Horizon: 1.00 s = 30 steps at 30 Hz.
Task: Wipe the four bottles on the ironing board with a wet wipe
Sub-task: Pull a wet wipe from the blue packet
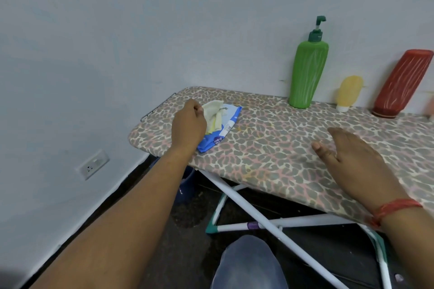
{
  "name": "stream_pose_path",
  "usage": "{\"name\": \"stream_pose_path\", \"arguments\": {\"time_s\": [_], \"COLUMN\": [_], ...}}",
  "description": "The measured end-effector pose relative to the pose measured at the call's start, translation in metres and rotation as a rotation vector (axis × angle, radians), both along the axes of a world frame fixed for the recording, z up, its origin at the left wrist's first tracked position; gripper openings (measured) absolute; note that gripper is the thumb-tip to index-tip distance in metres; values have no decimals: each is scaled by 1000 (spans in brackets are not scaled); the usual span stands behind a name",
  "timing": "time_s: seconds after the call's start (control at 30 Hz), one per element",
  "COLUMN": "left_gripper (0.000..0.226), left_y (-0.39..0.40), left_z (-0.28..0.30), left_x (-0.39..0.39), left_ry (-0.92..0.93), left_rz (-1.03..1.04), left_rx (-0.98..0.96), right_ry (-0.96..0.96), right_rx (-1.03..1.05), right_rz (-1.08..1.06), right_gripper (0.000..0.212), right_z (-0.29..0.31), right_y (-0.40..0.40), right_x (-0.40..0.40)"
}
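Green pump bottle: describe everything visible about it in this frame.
The green pump bottle is tall, looks like plastic, with pale streaks down its body and a darker green pump head, nozzle pointing right. It stands upright at the far edge of the ironing board, by the wall, left of the small yellow bottle. Neither hand touches it.

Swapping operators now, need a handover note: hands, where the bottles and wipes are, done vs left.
Left hand: closed on a wet wipe at the mouth of the blue wipe pack, near the board's left end.
Right hand: open, flat, empty, over the ironing board; whether it touches is unclear.
Bottles at the wall: green pump bottle, small yellow bottle, red bottle. A fourth is barely visible at the right edge.
Done: wipe in hand, partly out of the pack.
Left: no bottle is being wiped; wiping all four looks pending.
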<state>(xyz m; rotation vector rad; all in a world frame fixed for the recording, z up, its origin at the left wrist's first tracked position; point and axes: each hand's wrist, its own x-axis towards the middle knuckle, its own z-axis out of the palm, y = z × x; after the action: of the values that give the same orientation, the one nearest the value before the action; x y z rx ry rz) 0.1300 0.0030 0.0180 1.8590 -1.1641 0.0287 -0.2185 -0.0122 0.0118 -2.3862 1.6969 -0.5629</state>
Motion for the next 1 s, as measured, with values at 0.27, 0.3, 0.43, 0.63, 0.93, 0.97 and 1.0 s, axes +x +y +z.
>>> {"name": "stream_pose_path", "arguments": {"time_s": [0.27, 0.3, 0.43, 0.63, 0.93, 0.97, 1.0], "left_gripper": [19, 20, 20, 17, 23, 23, 22], "left_y": [-2, -3, -6, -15, -32, -35, -39], "left_z": [24, 27, 38, 41, 35, 33, 30], "left_x": [-12, -21, -66, -137, -174, -174, -173], "left_ry": [600, 695, 901, 897, 720, 696, 686], "left_rz": [-260, -351, -654, -1024, -1034, -987, -943], "left_rx": [-39, -32, 58, 277, 378, 374, 373], "right_ry": [-107, -145, -336, -1013, -1595, -1588, -1578], "right_rx": [72, 91, 153, 441, 834, 797, 760], "right_rz": [27, 28, 5, -14, 76, 48, 26], "right_gripper": [91, 92, 85, 38, 40, 35, 31], "right_z": [-2, -2, 3, 9, 12, 11, 11], "right_y": [5, 6, 7, 8, 0, -2, -5], "right_x": [-6, -6, -4, -13, -30, -32, -34]}}
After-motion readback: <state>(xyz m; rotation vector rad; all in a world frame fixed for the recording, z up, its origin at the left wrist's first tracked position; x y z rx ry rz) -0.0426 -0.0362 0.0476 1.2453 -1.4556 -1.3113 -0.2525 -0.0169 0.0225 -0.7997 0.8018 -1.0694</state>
